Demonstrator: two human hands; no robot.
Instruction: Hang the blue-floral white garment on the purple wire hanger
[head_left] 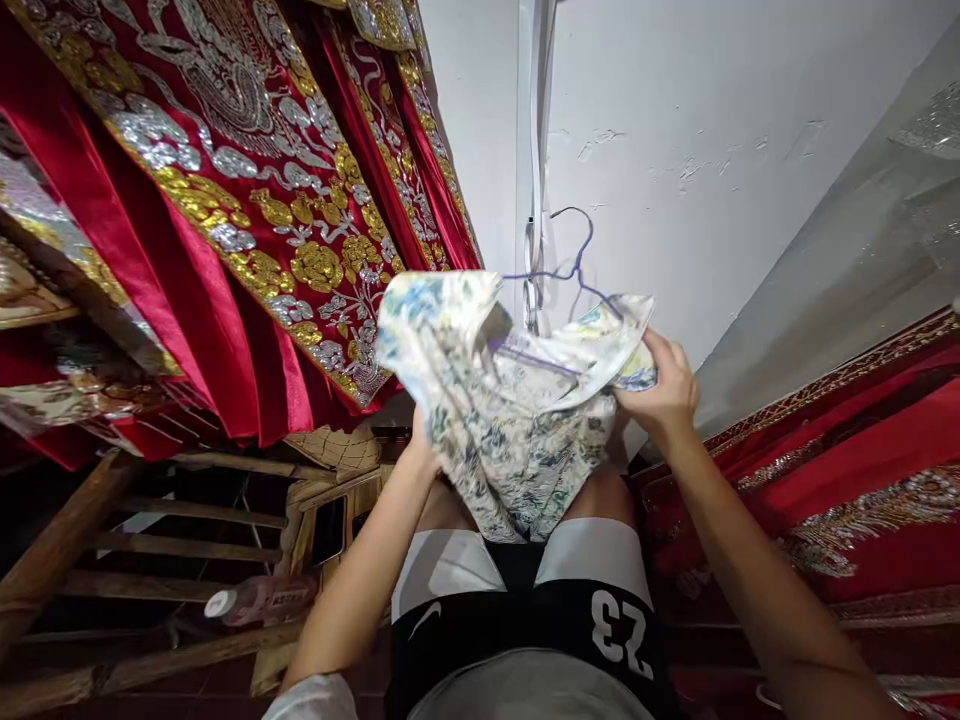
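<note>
A white floral top point(517, 440) with blue, green and yellow print hangs on a thin purple hanger point(581, 262), held up over my lap. Its wide neckline faces me, and the hanger's hook sticks up beyond it. My right hand point(667, 385) grips the top at the shoulder on the right, thumb in front, fingers curled at the edge. On the left, my left hand point(424, 445) is behind the cloth and bears that shoulder up; its fingers are hidden by the fabric.
Red satin cloth with gold and silver embroidery point(315, 260) hangs at the left. More red beaded cloth point(862, 490) lies right. A wooden rack point(195, 545) with a pink bottle point(262, 600) and a dark phone point(330, 530) stands lower left. A white wall point(675, 120) with a cable rises ahead.
</note>
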